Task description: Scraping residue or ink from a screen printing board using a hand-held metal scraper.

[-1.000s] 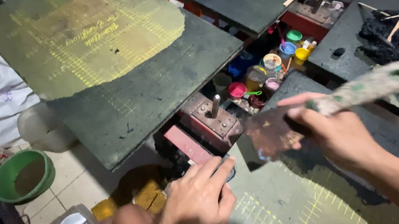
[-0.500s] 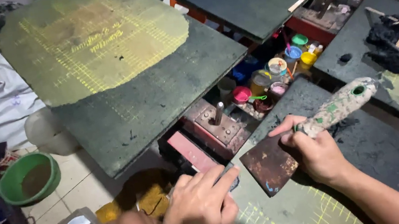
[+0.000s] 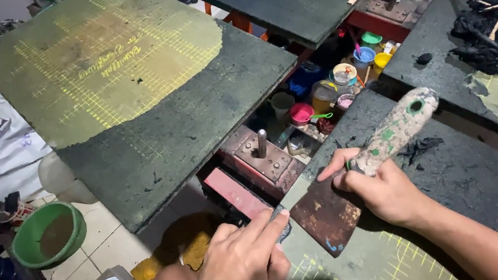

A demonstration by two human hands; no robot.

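Two bare hands work at the lower middle of the frame, over a dark printing board marked with a yellow grid. The right hand has its fingers wrapped tight around the paint-spattered handle of a scraper, whose rusty flat blade lies against the board's near corner, pointing lower left. The left hand lies flat and loose just beside the blade, fingers nearly straight, fingertips touching the board's edge and holding nothing. Paint pots cluster in the gap above. A green basin sits on the floor at lower left.
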